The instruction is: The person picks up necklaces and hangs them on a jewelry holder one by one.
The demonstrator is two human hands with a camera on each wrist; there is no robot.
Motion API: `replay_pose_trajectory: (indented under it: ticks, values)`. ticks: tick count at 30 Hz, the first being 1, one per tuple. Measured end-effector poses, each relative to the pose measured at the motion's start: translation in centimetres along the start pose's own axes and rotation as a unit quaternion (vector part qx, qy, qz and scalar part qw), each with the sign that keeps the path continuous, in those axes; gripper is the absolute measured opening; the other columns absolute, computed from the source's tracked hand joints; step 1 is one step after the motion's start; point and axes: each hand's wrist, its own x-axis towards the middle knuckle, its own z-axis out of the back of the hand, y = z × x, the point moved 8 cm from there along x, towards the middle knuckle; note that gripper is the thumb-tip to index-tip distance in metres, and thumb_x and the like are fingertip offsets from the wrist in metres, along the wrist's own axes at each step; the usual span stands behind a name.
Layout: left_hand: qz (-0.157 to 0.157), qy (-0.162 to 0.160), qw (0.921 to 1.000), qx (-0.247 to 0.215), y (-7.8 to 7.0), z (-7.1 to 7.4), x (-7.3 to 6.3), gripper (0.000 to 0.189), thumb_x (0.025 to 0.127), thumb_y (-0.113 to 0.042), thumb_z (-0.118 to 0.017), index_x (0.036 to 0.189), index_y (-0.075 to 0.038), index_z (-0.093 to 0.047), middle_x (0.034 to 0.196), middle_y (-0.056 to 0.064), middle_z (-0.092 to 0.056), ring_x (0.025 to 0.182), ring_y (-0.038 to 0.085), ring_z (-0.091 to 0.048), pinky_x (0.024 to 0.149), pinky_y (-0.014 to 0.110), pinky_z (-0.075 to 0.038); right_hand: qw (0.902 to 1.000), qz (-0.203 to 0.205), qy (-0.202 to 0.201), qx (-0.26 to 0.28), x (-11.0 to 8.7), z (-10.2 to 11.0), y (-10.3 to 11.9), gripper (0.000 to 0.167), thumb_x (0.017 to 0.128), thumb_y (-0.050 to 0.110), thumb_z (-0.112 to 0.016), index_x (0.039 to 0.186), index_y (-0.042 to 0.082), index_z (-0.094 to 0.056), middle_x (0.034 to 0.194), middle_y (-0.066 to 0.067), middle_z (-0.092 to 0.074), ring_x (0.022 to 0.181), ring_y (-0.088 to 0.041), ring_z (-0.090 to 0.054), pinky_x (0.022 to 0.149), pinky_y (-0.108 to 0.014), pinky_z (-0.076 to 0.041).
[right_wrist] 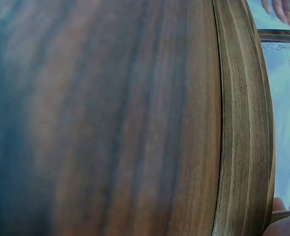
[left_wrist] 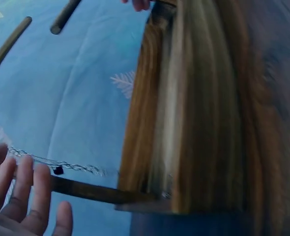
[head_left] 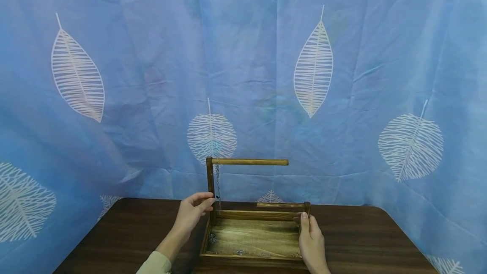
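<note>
You are working over a wooden tray point(head_left: 253, 236) that is sitting on the dark tabletop point(head_left: 361, 240), close to the near edge. An upright post point(head_left: 209, 181) is rising from the tray's far left corner, and a round bar point(head_left: 251, 162) is reaching out from the top of it to the right. A thin chain point(head_left: 218, 183) is hanging down from the bar just beside the post, with a small dark piece at its lower end.

Your left hand point(head_left: 194, 212) is reaching in at the foot of the post, with the thumb and fingertips closing around the chain's lower end; the left wrist view is showing the fingers point(left_wrist: 24, 189) fairly straight and spread beside the chain point(left_wrist: 61, 162), so I cannot tell whether that grip is actually pinching it.

Your right hand point(head_left: 312, 240) is gripping the tray's right wall, with the thumb lying up along the far right corner and the fingers wrapping the outer side.

A blue cloth point(head_left: 243, 75) printed with pale leaves is hanging behind the tabletop.
</note>
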Motion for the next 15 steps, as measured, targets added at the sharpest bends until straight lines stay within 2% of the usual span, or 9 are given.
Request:
replay_pose_trajectory:
  ticks: [2, 5, 9, 15]
  values:
    - [0.008, 0.015, 0.9997, 0.019, 0.7, -0.1, -0.1, 0.028, 0.096, -0.021, -0.072, 0.119, -0.005, -0.072, 0.104, 0.006, -0.071, 0.092, 0.028, -0.068, 0.076, 0.042, -0.053, 1.0000, 0.000, -0.002, 0.001, 0.0, 0.1, 0.0, 0.075, 0.105, 0.061, -0.016, 0.134, 0.002, -0.052, 0.134, -0.025, -0.054, 0.127, -0.049, -0.047, 0.094, -0.064, -0.044]
    - [0.015, 0.038, 0.9980, 0.048, 1.8, -0.3, -0.3, 0.028, 0.095, -0.021, -0.073, 0.119, -0.006, -0.073, 0.113, 0.008, -0.068, 0.097, 0.029, -0.064, 0.076, 0.042, -0.054, 1.0000, -0.001, -0.001, 0.001, 0.0, 0.1, 0.0, 0.075, 0.105, 0.061, -0.016, 0.134, 0.001, -0.051, 0.135, -0.026, -0.054, 0.127, -0.050, -0.047, 0.094, -0.064, -0.044]
    - [0.016, 0.063, 0.9946, 0.081, 3.2, -0.5, -0.8, 0.030, 0.093, -0.020, -0.075, 0.119, -0.006, -0.073, 0.125, 0.011, -0.064, 0.111, 0.033, -0.059, 0.083, 0.049, -0.054, 1.0000, -0.004, 0.003, -0.001, 0.0, 0.0, 0.0, 0.076, 0.105, 0.062, -0.015, 0.134, 0.001, -0.051, 0.134, -0.027, -0.054, 0.126, -0.051, -0.047, 0.092, -0.064, -0.044]
    - [0.004, 0.088, 0.9898, 0.112, 4.7, -0.6, -1.3, 0.029, 0.090, -0.017, -0.077, 0.117, -0.005, -0.073, 0.126, 0.016, -0.062, 0.116, 0.040, -0.055, 0.088, 0.057, -0.051, 0.9999, -0.009, 0.005, -0.001, 0.0, -0.1, 0.0, 0.077, 0.104, 0.063, -0.015, 0.132, 0.001, -0.052, 0.134, -0.028, -0.054, 0.125, -0.051, -0.047, 0.091, -0.064, -0.045]
